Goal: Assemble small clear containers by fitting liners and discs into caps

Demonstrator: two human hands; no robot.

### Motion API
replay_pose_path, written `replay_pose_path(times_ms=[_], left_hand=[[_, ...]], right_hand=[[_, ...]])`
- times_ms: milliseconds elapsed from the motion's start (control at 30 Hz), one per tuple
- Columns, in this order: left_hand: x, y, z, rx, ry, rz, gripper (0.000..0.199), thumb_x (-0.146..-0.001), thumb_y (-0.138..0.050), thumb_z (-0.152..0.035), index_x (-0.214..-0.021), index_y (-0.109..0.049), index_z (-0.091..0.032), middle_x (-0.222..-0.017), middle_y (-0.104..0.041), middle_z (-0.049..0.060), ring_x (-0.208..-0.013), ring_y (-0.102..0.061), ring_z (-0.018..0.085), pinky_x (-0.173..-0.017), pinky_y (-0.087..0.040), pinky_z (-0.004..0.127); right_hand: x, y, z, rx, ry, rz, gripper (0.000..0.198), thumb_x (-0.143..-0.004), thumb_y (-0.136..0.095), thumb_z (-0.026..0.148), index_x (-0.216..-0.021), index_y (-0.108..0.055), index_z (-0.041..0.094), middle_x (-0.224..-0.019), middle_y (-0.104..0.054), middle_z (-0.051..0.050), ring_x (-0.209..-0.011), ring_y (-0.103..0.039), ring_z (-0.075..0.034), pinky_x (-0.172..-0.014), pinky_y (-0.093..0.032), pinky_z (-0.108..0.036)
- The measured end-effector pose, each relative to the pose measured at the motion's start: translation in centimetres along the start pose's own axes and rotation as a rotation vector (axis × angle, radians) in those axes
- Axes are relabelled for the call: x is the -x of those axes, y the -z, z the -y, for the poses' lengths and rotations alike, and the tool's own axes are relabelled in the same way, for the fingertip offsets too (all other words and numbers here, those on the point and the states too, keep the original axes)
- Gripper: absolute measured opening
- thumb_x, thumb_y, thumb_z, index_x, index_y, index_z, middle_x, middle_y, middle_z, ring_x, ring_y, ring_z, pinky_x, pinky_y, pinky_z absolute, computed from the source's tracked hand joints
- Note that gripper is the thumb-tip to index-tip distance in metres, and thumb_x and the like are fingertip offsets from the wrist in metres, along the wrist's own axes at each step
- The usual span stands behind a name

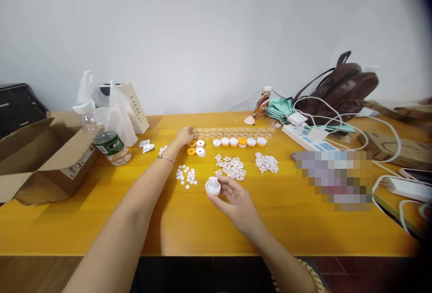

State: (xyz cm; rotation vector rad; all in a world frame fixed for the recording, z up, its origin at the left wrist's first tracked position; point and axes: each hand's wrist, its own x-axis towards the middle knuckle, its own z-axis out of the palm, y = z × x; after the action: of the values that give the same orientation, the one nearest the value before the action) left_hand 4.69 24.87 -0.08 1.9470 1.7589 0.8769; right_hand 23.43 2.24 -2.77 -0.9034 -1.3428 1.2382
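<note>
My right hand (236, 200) holds a round white plastic part (213, 186) with a raised centre between thumb and fingers, above the near middle of the table. Stretched far forward, my left hand (185, 136) has its fingers closed at the left end of a row of clear plastic cups (236, 133), on the endmost cup. Just in front of that row stand white and orange round pieces (242, 141), with several more orange and white discs (191, 151) beside my left wrist. Small white discs (187, 177) lie between my arms. Two piles of white cut-out pieces (232, 168) lie beyond my right hand.
At the left are an open cardboard box (67, 158), a water bottle (110, 142), a white plastic bag (119, 115) and foil scraps (147, 147). A drink bottle (262, 104), brown backpack (344, 88), power strip (308, 137) and tangled white cables occupy the right side.
</note>
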Motion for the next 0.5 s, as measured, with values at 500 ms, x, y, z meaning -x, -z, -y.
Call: replay_pose_path(times_ms=[500], left_hand=[[16.8, 4.1, -6.9, 0.625, -0.477, 0.078, 0.031, -0.083, -0.056, -0.029, -0.111, -0.05, -0.018, -0.096, -0.061, 0.007, -0.088, -0.057, 0.015, -0.081, -0.045, 0.029]], right_hand=[[-0.2, -0.1, 0.1, -0.218, -0.091, 0.004, 0.041, -0.064, -0.074, 0.032, -0.101, -0.062, 0.02, -0.099, -0.069, -0.005, -0.094, -0.064, -0.021, -0.095, -0.046, -0.042]])
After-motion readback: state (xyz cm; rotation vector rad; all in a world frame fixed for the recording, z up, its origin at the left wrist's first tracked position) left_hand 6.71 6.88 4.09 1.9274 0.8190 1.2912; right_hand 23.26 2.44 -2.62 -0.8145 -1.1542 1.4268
